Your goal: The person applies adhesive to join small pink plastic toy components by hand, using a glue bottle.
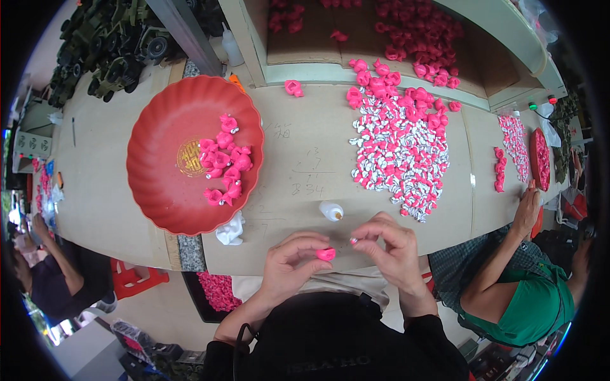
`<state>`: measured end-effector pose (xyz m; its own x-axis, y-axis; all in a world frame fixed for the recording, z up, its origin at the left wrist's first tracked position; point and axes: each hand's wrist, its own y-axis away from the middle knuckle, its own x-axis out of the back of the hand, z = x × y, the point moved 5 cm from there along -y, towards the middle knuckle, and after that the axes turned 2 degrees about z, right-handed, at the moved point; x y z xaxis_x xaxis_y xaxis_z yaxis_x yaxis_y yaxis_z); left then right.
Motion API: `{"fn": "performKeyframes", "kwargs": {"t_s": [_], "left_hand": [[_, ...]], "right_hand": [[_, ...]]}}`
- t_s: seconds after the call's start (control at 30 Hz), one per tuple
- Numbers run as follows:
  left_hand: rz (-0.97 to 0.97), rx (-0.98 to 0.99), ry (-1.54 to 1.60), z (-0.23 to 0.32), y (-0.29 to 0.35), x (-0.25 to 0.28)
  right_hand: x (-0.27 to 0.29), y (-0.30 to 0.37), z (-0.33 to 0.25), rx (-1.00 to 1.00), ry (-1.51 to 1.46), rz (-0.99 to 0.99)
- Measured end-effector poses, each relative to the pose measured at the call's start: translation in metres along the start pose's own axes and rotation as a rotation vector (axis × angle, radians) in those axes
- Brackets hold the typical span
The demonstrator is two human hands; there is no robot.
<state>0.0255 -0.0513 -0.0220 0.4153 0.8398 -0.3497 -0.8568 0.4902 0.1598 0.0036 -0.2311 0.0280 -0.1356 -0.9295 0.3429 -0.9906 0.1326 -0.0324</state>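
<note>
Between the fingers and thumb of my left hand (pixel 295 259) is a small hollow pink plastic part (pixel 325 254). My right hand (pixel 389 246) pinches a tiny pink-and-white piece (pixel 353 240) just to the right of it, the two apart. A white glue bottle (pixel 331 211) with a brownish tip lies on the table above both hands. Beyond my right hand spreads a heap of small pink-and-white pieces (pixel 400 152), with larger pink parts (pixel 381 82) at its far end. To the left, a round red scalloped tray (pixel 159 133) holds several pink parts with white bits on them.
A crumpled white tissue (pixel 230 230) lies by the tray. A shelf box (pixel 318 73) full of pink parts stands at the back. Green toy vehicles (pixel 121 70) are piled far left. A co-worker in green (pixel 527 305) sits at right, another person (pixel 54 273) at left.
</note>
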Motion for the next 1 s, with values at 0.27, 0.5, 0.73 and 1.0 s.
{"fn": "performKeyframes", "kwargs": {"t_s": [0.27,0.5,0.73,1.0], "left_hand": [[0.019,0.021,0.033,-0.005,0.001,-0.003],[0.025,-0.047,-0.118,-0.006,0.001,-0.001],[-0.095,-0.209,-0.409,0.013,-0.006,-0.005],[0.013,-0.214,-0.325,0.001,-0.003,-0.004]], "right_hand": [[-0.017,0.010,0.005,-0.056,-0.193,-0.140],[-0.020,0.012,0.012,-0.317,-0.407,-0.075],[-0.018,0.010,0.031,-0.388,-0.410,-0.346],[-0.024,0.013,0.033,-0.381,-0.428,-0.274]]}}
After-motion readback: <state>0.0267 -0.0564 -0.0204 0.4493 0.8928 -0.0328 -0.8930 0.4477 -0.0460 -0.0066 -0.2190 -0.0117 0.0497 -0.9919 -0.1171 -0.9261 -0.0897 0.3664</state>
